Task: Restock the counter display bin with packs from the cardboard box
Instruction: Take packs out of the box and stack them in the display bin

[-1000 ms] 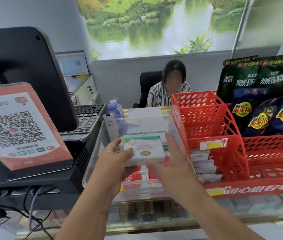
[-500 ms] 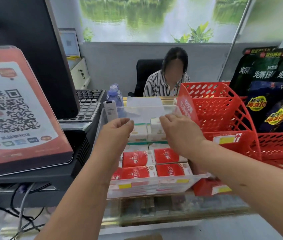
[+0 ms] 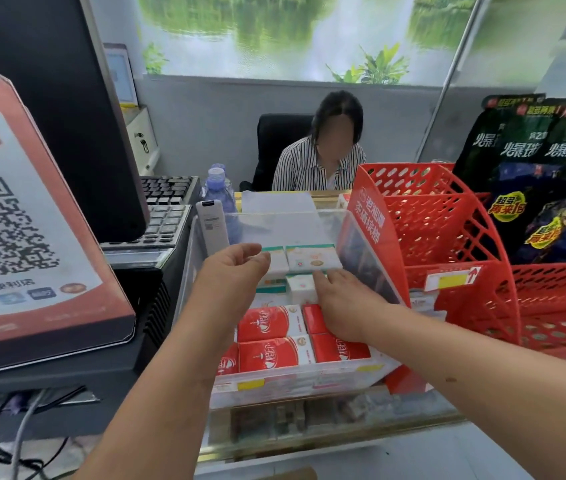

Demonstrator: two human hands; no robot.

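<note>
The clear plastic display bin [image 3: 371,258] stands on the counter at centre. Its front rows hold red packs [image 3: 267,323]. White packs with green edges [image 3: 312,258] fill the back rows. My left hand [image 3: 236,271] reaches in from the left, its fingertips touching the left white pack [image 3: 276,263]. My right hand [image 3: 340,303] lies over the red packs, fingertips against the front edge of the right white pack. Neither hand visibly curls round a pack. A tan cardboard edge [image 3: 292,474] shows at the bottom of the view.
A red perforated rack [image 3: 447,237] adjoins the bin on the right, with dark snack bags [image 3: 544,174] behind it. On the left are a QR-code sign [image 3: 32,237], a black monitor [image 3: 49,98], a keyboard [image 3: 167,209], a water bottle [image 3: 219,188] and a white handset [image 3: 210,230]. A person sits behind the counter.
A second ago both hands held a white pack above the bin. It now sits in the back row, and the hands have moved forward and eased off it.
</note>
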